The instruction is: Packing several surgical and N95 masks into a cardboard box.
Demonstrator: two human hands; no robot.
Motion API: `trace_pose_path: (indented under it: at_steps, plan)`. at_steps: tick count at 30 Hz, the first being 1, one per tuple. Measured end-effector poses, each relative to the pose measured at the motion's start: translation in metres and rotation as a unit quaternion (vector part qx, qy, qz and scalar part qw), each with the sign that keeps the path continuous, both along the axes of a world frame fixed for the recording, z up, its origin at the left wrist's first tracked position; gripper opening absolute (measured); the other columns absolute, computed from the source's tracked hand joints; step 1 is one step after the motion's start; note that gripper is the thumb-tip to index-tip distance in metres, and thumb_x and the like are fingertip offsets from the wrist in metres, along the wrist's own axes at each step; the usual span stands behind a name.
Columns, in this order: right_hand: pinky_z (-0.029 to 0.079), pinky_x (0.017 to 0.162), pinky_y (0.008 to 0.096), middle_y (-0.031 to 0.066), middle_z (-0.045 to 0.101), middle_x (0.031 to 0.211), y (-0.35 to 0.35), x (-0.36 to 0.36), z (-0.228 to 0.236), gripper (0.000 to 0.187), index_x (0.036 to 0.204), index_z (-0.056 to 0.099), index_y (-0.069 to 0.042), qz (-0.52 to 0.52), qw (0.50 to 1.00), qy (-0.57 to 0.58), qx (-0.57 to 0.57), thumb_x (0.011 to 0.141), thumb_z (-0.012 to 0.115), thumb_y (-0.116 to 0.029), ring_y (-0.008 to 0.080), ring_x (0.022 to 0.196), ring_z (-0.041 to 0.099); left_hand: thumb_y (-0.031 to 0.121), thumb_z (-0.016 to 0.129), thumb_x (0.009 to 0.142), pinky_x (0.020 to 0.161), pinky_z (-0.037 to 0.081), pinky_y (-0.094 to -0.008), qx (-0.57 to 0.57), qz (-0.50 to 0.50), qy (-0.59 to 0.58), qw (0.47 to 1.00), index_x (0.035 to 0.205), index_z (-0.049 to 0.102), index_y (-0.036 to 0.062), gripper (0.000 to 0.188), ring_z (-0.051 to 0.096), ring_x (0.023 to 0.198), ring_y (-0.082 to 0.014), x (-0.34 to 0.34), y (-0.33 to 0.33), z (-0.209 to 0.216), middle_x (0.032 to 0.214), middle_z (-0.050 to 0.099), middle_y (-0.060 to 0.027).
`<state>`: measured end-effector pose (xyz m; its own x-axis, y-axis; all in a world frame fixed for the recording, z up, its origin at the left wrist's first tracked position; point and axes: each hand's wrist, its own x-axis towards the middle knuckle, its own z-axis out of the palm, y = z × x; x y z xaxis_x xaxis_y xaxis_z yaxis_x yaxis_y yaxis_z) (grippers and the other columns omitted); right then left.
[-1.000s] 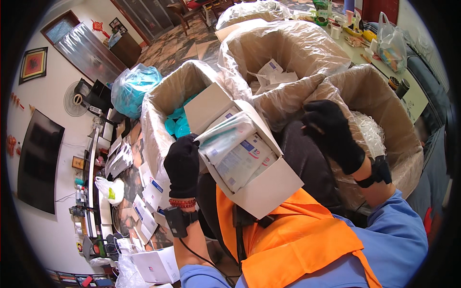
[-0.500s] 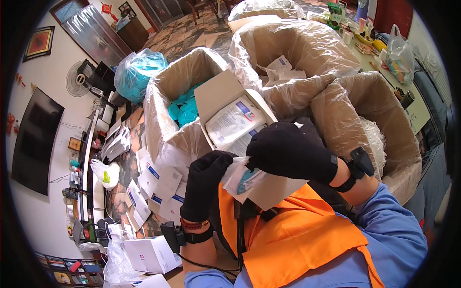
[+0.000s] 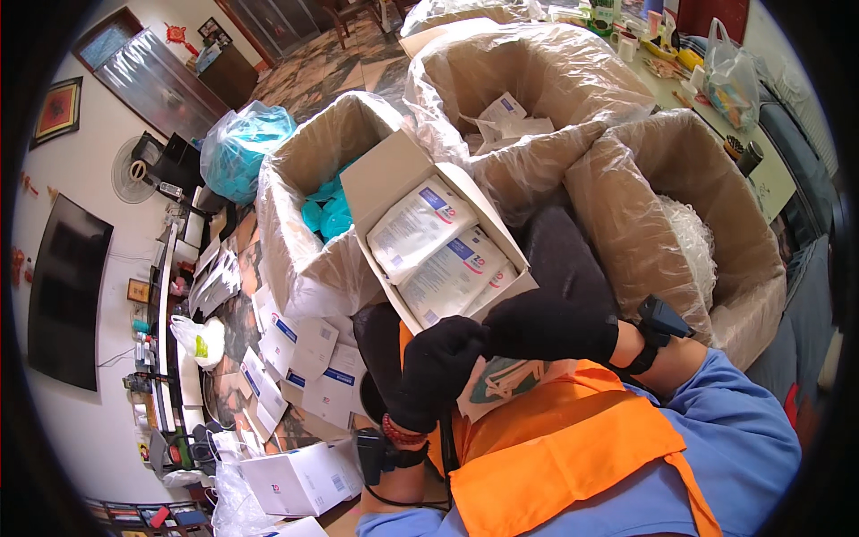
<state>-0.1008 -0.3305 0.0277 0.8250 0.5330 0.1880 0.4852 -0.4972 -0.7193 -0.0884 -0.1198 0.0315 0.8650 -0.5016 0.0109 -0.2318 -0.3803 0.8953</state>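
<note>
One packet [image 3: 504,381] is pinched by left hand [image 3: 438,365] and right hand [image 3: 553,326] at the near edge of the box [image 3: 383,177], three white packs [image 3: 424,229] left inside, blue pieces [image 3: 333,215] already in a bin [image 3: 309,273].

The left grip [image 3: 438,371] and right grip [image 3: 555,329] hide their own fingertips, the upper part of the packet [image 3: 506,380] beneath them and the near edge of the box [image 3: 385,179]. Inside it, the rightmost pouch [image 3: 497,286] lies mostly under its neighbours, while the box masks some of the teal heap [image 3: 329,215] and a carton [image 3: 649,268] wall screens part of the white strands [image 3: 687,242]. The top edge crops a far bin [image 3: 470,15], and several items [image 3: 664,70] on the counter [image 3: 772,190] are too small to tell.
</note>
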Motion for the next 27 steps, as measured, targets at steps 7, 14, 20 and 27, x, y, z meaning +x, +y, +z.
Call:
trace_pose_path:
  at_steps: [7,14,20,27]
  plan:
    - [0.051,0.064,0.0395,0.01,0.064,0.072,0.004,-0.008,0.011,0.012,0.08,0.069,-0.012,-0.007,0.974,-0.175,-0.141,0.081,0.065,-0.023,0.0266,0.072,0.067,0.008,0.066,0.088,0.072,0.051,-0.0267,-0.129,0.11,0.119,0.978,0.095,0.071,-0.0014,0.013,0.065,0.074,-0.0137,-0.009,-0.01,-0.017,0.081,0.07,-0.0059]
    - [0.04,0.052,0.0358,0.0017,0.049,0.065,0.015,-0.045,0.041,0.016,0.077,0.058,-0.012,0.073,0.935,-0.333,-0.1,0.082,0.065,-0.025,0.0191,0.06,0.055,0.013,0.058,0.095,0.066,0.045,-0.0304,-0.054,0.146,-0.12,0.981,0.08,0.064,0.0027,0.019,0.058,0.066,-0.0186,0.03,0.026,-0.052,0.074,0.064,-0.0066]
    - [0.045,0.054,0.0378,0.0067,0.057,0.065,0.002,-0.037,0.041,0.023,0.075,0.063,-0.011,0.005,0.961,-0.234,-0.147,0.086,0.066,-0.031,0.0236,0.059,0.061,0.013,0.062,0.092,0.066,0.045,-0.0342,0.236,0.226,-0.136,0.935,0.094,0.066,0.004,0.01,0.06,0.074,-0.0243,0.024,0.01,-0.021,0.081,0.065,-0.0115]
    - [0.05,0.061,0.0413,0.0139,0.061,0.068,-0.009,-0.009,0.017,0.023,0.073,0.066,-0.01,-0.075,0.981,-0.173,-0.047,0.083,0.07,-0.03,0.0324,0.067,0.064,0.004,0.071,0.084,0.069,0.05,-0.031,-0.108,0.142,-0.086,0.98,0.088,0.068,0.003,0.005,0.064,0.073,-0.0186,0.012,0.01,0.028,0.083,0.067,-0.0071]
